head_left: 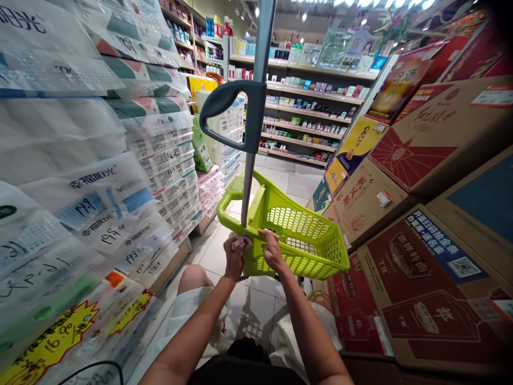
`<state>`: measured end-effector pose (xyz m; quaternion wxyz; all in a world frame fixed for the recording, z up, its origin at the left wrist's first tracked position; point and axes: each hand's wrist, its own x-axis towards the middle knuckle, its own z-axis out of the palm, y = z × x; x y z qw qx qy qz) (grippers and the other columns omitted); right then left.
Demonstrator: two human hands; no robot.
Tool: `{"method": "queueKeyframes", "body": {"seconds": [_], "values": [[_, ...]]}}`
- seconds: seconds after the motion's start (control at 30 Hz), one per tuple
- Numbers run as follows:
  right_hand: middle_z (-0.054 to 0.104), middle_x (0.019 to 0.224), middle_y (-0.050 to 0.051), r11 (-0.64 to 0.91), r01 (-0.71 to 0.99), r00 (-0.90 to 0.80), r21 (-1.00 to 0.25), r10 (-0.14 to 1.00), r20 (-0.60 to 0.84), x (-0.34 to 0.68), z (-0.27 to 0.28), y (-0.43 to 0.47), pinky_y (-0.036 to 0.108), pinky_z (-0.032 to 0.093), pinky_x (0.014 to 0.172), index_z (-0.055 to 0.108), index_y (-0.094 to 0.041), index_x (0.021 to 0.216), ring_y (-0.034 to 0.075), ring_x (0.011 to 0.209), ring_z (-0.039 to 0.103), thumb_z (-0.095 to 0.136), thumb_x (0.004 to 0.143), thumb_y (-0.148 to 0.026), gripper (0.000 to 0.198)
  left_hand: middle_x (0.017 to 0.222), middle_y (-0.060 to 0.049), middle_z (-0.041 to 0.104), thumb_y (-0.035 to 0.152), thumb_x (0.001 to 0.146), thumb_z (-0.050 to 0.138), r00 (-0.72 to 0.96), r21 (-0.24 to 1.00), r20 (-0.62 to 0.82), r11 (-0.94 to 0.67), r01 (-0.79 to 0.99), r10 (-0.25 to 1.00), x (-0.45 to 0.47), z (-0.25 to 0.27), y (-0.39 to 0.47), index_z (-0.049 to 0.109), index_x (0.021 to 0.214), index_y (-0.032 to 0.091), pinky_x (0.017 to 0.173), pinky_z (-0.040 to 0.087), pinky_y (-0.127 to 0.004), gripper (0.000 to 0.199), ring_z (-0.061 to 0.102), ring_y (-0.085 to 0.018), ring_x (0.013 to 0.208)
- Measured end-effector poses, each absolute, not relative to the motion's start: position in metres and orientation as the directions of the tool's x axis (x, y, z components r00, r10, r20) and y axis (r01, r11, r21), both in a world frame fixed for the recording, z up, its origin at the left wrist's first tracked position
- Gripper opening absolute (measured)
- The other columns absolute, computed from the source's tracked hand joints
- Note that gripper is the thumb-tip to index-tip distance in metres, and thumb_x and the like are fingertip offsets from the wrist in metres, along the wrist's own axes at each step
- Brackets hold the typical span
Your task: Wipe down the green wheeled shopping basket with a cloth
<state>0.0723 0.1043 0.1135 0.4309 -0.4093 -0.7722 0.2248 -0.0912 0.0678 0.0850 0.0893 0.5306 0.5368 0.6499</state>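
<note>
A lime-green shopping basket (294,211) with perforated sides stands on the floor in front of me. From its near end rises a grey metal pole (249,182) with a dark grey loop handle (224,115). My left hand (234,254) is closed around a crumpled pinkish-white cloth (239,243), pressed to the basket's side just below the foot of the pole. My right hand (271,250) grips the basket's near rim, fingers curled over it. The inside of the basket shows only its green mesh.
Tall stacks of plastic-wrapped tissue packs (156,155) rise close on the left. Cardboard liquor boxes (420,278) are piled close on the right. Across the aisle's far end stand shelves (304,96) of small cartons and bottles. Pale floor tiles (276,171) run between them.
</note>
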Motion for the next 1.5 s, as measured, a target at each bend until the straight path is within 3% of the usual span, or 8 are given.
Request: {"method": "queueKeyframes", "body": {"seconds": [0.17,0.4,0.63,0.83,1.03,1.17,1.27,1.5], "values": [[0.064,0.132,0.009,0.535,0.417,-0.326,-0.735,0.843,0.429,0.079,0.117,0.109,0.044,0.039,0.114,0.06,-0.02,0.136,0.025,0.125,0.054,0.042,0.071,-0.011,0.068,0.078,-0.005,0.065,0.039,0.086,0.069,-0.399,0.893,0.443,-0.36,0.269,0.803,-0.067,0.087,0.052,0.071,0.079,0.016,0.076,0.055,-0.033,0.024,0.062,-0.019,0.078],[0.065,0.131,0.008,0.514,0.415,-0.313,-0.751,0.855,0.413,0.08,0.121,0.107,0.045,0.041,0.113,0.06,-0.021,0.138,0.026,0.124,0.053,0.042,0.073,-0.012,0.068,0.102,-0.013,0.067,0.037,0.084,0.073,-0.454,0.878,0.461,-0.318,0.358,0.762,-0.08,0.11,0.071,0.075,0.084,0.019,0.104,0.048,-0.049,0.018,0.059,-0.029,0.112],[0.066,0.126,0.008,0.525,0.421,-0.317,-0.739,0.849,0.423,0.081,0.123,0.107,0.045,0.043,0.112,0.061,-0.023,0.138,0.025,0.122,0.055,0.042,0.074,-0.011,0.068,0.077,-0.006,0.066,0.034,0.083,0.07,-0.368,0.887,0.406,-0.264,0.378,0.837,-0.069,0.089,0.043,0.075,0.077,0.017,0.075,0.057,-0.035,0.019,0.063,-0.022,0.081],[0.064,0.131,0.009,0.508,0.401,-0.311,-0.762,0.858,0.408,0.08,0.12,0.109,0.047,0.041,0.113,0.06,-0.021,0.137,0.026,0.125,0.054,0.042,0.074,-0.012,0.066,0.114,-0.015,0.066,0.016,0.083,0.071,-0.4,0.798,0.537,-0.295,0.525,0.742,-0.085,0.117,0.069,0.08,0.091,0.02,0.109,0.049,-0.052,0.013,0.057,-0.029,0.118],[0.065,0.128,0.009,0.505,0.396,-0.266,-0.767,0.863,0.43,0.076,0.112,0.109,0.046,0.041,0.113,0.062,-0.022,0.135,0.025,0.124,0.053,0.041,0.073,-0.01,0.066,0.076,-0.005,0.063,0.027,0.098,0.048,-0.453,0.787,0.561,-0.278,0.551,0.692,-0.066,0.104,0.053,0.072,0.071,0.015,0.073,0.06,-0.026,0.038,0.065,-0.017,0.074],[0.065,0.125,0.008,0.511,0.39,-0.273,-0.766,0.859,0.433,0.077,0.111,0.108,0.048,0.041,0.113,0.061,-0.022,0.136,0.025,0.123,0.053,0.04,0.072,-0.01,0.068,0.096,-0.013,0.067,0.023,0.096,0.055,-0.451,0.714,0.66,-0.316,0.624,0.601,-0.071,0.107,0.057,0.077,0.091,0.016,0.089,0.058,-0.039,0.024,0.065,-0.023,0.094],[0.066,0.124,0.008,0.514,0.388,-0.272,-0.766,0.857,0.437,0.077,0.112,0.107,0.049,0.043,0.112,0.061,-0.023,0.136,0.025,0.122,0.054,0.04,0.071,-0.009,0.07,0.112,-0.017,0.063,0.02,0.097,0.048,-0.37,0.613,0.749,-0.364,0.701,0.549,-0.086,0.129,0.07,0.078,0.108,0.017,0.1,0.052,-0.049,0.032,0.058,-0.029,0.109],[0.066,0.128,0.008,0.54,0.394,-0.27,-0.743,0.841,0.468,0.077,0.111,0.106,0.048,0.046,0.111,0.061,-0.024,0.136,0.024,0.121,0.056,0.041,0.07,-0.008,0.071,0.118,-0.017,0.054,0.012,0.094,0.046,-0.348,0.526,0.794,-0.276,0.805,0.498,-0.132,0.172,0.085,0.075,0.119,0.019,0.106,0.044,-0.054,0.039,0.051,-0.032,0.115]]}}
